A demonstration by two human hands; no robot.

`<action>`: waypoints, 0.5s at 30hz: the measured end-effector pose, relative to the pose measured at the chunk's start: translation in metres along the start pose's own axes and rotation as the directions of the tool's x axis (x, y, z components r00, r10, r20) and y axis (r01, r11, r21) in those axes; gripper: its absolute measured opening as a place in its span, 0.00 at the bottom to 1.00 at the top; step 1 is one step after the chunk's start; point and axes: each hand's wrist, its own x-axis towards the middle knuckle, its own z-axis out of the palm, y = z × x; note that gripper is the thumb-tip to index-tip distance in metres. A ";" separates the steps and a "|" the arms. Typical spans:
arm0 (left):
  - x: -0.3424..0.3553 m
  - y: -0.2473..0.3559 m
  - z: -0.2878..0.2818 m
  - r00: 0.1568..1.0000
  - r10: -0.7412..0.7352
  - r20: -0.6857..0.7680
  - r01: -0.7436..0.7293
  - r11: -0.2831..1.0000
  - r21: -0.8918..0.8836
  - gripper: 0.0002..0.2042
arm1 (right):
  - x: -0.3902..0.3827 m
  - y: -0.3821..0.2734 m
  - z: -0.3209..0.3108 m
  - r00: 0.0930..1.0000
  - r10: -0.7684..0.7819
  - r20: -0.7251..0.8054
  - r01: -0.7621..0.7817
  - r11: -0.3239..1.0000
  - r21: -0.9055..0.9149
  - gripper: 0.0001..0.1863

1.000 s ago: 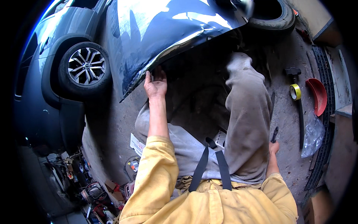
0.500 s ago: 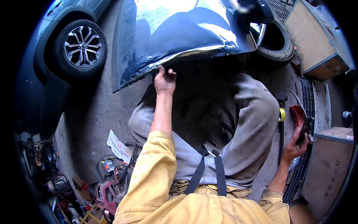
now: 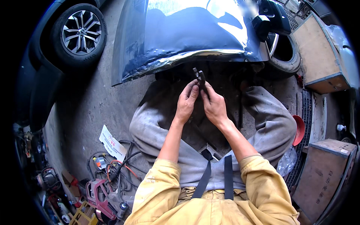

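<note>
Both my hands meet in front of me, above the gap between my bent knees. My left hand [image 3: 187,102] and my right hand [image 3: 214,105] are closed around a small dark tool with two short metal tips [image 3: 200,76], like a pair of pliers. Just beyond it lies a dark blue car door [image 3: 176,33] with a side mirror [image 3: 275,18]. The door's near edge is bent and crumpled, with bare, pale metal along it. The fingertips and the tool's handles partly hide each other.
A tyre [image 3: 287,56] lies at the door's right end. Wooden crates [image 3: 318,52], a red bowl-like dish [image 3: 299,130] and a clear plastic bag [image 3: 287,162] are on the right. At left are a parked car's wheel [image 3: 82,33], a white printed sheet [image 3: 112,143], cables and a pink machine [image 3: 101,198].
My left hand has come off the door's crumpled edge, back and to the right. My right hand has brought the dark tool from beside the red dish to the middle, where both hands meet.
</note>
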 end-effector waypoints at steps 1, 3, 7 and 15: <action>0.003 -0.009 -0.006 1.000 -0.001 0.017 0.000 0.999 0.047 0.23 | 0.004 0.005 0.011 0.998 0.037 0.049 -0.033 0.996 -0.083 0.19; 0.016 -0.015 -0.013 1.000 0.023 0.002 -0.023 0.996 0.090 0.22 | 0.018 0.009 0.030 0.994 0.072 0.086 -0.054 0.978 -0.200 0.18; 0.038 -0.032 -0.031 0.994 -0.029 -0.103 0.048 0.981 0.188 0.23 | 0.033 0.025 0.054 0.994 0.089 0.059 -0.072 0.966 -0.250 0.17; 0.059 -0.006 -0.029 0.986 0.085 -0.140 -0.022 0.916 0.402 0.22 | 0.043 0.030 0.074 0.998 0.063 -0.015 -0.064 0.992 -0.105 0.19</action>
